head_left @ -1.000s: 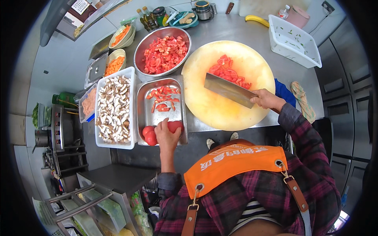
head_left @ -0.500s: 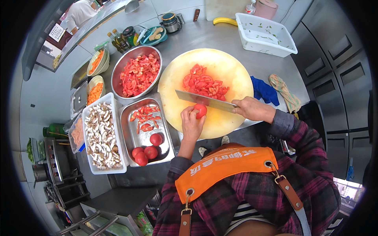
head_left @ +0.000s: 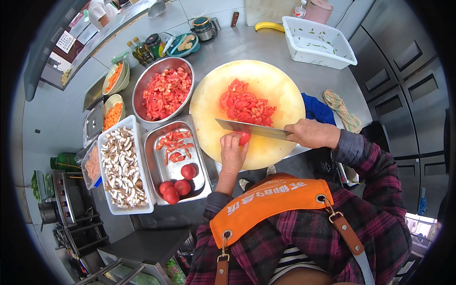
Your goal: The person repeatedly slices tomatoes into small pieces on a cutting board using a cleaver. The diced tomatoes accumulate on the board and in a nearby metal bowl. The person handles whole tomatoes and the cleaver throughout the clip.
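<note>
My right hand (head_left: pixel 311 133) is closed round the handle of a wide cleaver (head_left: pixel 254 129), its blade pointing left across the round yellowish cutting board (head_left: pixel 209 102). Beneath the blade's near side, a whole-looking red tomato (head_left: pixel 244 138) rests on the board. The fingers of my left hand (head_left: pixel 232 149) are curled on that tomato from the left and hold it. The blade lies over the tomato's far part; whether it has cut in, I cannot tell. Just beyond the blade sits a heap of chopped tomato (head_left: pixel 245 105).
Left of the board stand a steel bowl of chopped tomato (head_left: pixel 164 93), a steel tray (head_left: pixel 204 182) with whole tomatoes and scraps, and a white tub (head_left: pixel 151 205) of sliced mushrooms. A blue cloth (head_left: pixel 317 108) lies right. Farther back are a banana (head_left: pixel 269 26) and a white bin (head_left: pixel 327 61).
The cleaver has come nearer to me and now covers part of the tomato. My left hand has closed in over the tomato, which has shifted slightly nearer.
</note>
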The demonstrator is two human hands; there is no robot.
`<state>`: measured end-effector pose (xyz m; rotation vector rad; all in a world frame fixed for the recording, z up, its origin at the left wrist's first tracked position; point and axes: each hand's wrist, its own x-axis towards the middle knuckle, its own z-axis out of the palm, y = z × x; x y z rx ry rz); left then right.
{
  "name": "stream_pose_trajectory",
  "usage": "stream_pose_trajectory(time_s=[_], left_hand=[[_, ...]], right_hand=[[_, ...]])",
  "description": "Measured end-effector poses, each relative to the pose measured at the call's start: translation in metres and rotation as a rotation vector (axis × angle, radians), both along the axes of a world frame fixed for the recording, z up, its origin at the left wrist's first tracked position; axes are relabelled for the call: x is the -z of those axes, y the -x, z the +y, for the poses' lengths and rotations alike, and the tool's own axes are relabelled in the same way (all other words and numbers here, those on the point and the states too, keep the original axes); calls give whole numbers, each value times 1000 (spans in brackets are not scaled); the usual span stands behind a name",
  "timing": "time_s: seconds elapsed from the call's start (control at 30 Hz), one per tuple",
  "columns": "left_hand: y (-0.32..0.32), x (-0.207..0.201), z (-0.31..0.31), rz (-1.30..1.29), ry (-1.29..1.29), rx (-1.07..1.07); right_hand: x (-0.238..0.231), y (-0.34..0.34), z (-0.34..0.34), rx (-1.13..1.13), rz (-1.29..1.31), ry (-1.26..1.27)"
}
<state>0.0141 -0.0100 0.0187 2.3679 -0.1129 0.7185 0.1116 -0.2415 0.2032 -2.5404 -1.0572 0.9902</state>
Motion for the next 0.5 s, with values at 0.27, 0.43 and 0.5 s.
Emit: stream_pose_trajectory(time_s=[0.27,0.43,0.5], left_hand=[[-3,-5,1,65,-16,55],[-1,-2,2,71,-18,70],[0,1,0,22,-41,86]], right_hand=[[2,-10,7,-52,22,-7],[54,-5,26,-2,20,-85],[82,1,38,77,77,-83]])
